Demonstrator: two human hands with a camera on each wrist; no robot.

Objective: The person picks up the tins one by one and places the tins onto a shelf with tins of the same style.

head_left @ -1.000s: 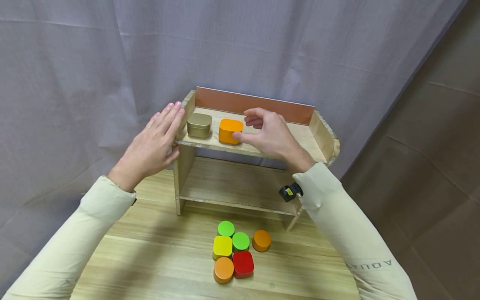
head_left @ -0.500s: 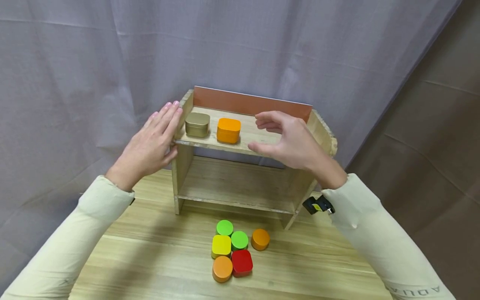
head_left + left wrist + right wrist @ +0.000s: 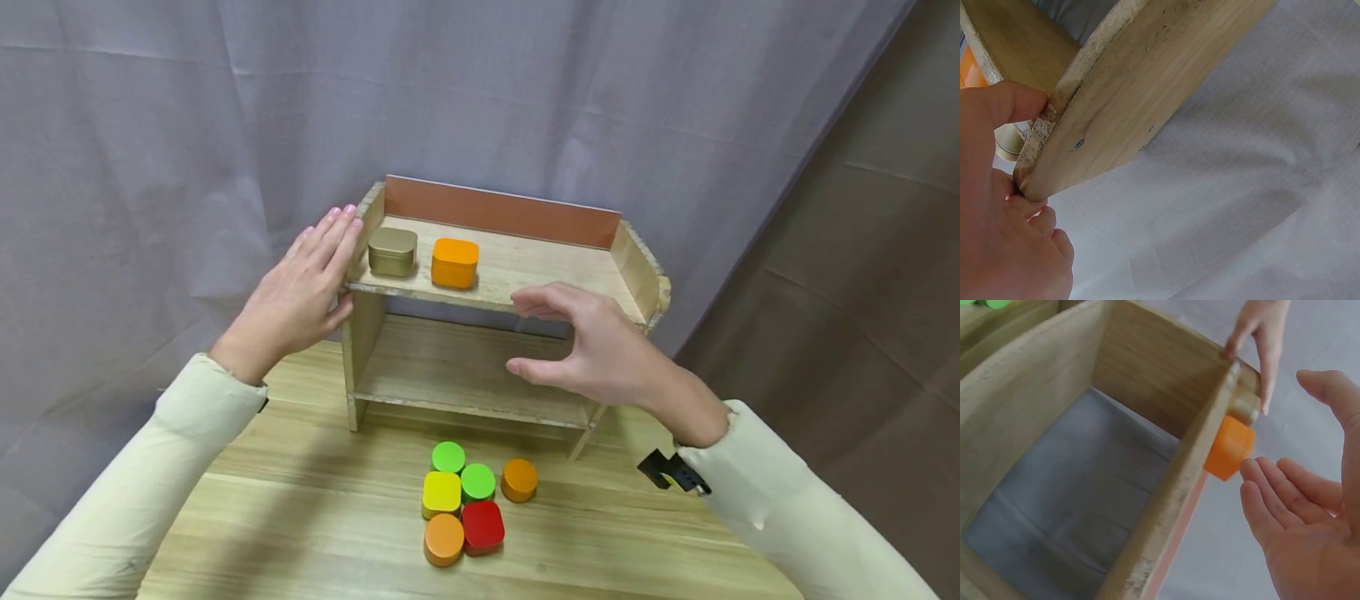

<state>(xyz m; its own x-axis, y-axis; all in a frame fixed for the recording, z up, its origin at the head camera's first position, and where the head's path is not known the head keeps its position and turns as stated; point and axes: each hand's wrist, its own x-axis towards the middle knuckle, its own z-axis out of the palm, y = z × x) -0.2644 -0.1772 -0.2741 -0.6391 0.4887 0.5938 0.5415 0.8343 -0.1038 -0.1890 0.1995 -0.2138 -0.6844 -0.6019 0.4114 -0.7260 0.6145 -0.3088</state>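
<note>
My left hand [image 3: 303,287] holds the left side panel of a small wooden shelf [image 3: 472,400]. In the left wrist view the thumb [image 3: 1022,103] lies on the panel's front edge, with the other fingers around its corner. On the top board stand a gold rounded-square tin [image 3: 392,252] and, right of it, an orange rounded-square tin [image 3: 454,263]. My right hand [image 3: 600,346] hovers before the shelf's right half, holding nothing, thumb and fingers spread apart. The right wrist view shows its open palm [image 3: 1310,544] away from the orange tin.
On the wooden table [image 3: 300,517] before the shelf sit a yellow square tin [image 3: 442,493], a red square tin [image 3: 483,525], two green round tins [image 3: 477,482] and two orange round tins [image 3: 519,480]. A grey curtain [image 3: 480,92] hangs behind.
My right hand has let go of the orange tin and moved right, then down and toward me. The orange tin stays on the top board. The left hand keeps its place.
</note>
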